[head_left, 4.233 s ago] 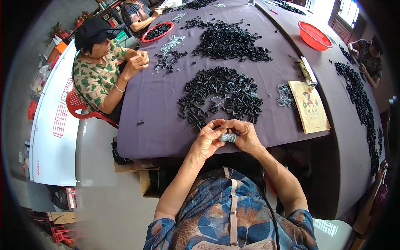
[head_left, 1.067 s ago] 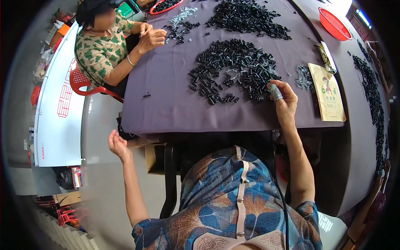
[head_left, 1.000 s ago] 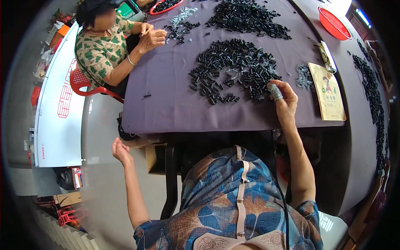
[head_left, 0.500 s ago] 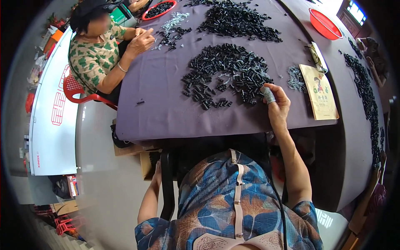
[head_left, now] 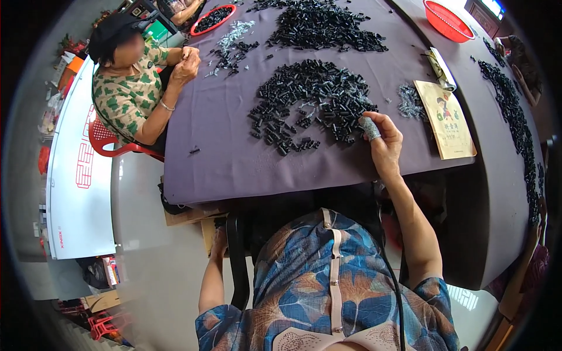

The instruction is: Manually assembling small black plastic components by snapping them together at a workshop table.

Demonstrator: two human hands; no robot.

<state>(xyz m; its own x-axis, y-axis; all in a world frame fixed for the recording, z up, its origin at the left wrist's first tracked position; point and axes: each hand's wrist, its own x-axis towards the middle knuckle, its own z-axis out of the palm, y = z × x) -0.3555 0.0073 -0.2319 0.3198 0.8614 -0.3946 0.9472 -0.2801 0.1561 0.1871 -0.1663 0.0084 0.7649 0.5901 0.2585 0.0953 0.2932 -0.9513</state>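
Resting hand: the right hand (head_left: 383, 140) lies on the purple cloth (head_left: 234, 146) at the near edge of the table, fingers curled, nothing visibly gripped.
Finger wrap: a grey wrap covers one fingertip (head_left: 369, 127), which touches the black parts just ahead of the hand.
Near pile: small black parts (head_left: 307, 99) are spread loosely ahead of the hand and to its left; the closest ones meet the wrapped fingertip.
Far pile: a second heap of black parts (head_left: 322, 26) lies beyond the near pile, well apart from the hand.
Grey bits: a small cluster of pale metal bits (head_left: 410, 102) sits just ahead and right of the hand.
Booklet: a yellow booklet (head_left: 446, 120) lies flat, right of the hand and near it.
Left hand: the left hand (head_left: 218, 237) is down beside the chair back, below the table edge; its fingers are hidden, so its grip cannot be told.
Co-worker: a person in a green patterned shirt (head_left: 126, 96) sits at the table's left side, far from the right hand, both hands (head_left: 187, 61) together over the cloth.
Baskets: one red basket (head_left: 213, 19) with black parts stands beyond the co-worker; another red basket (head_left: 451, 20) stands far ahead and right.
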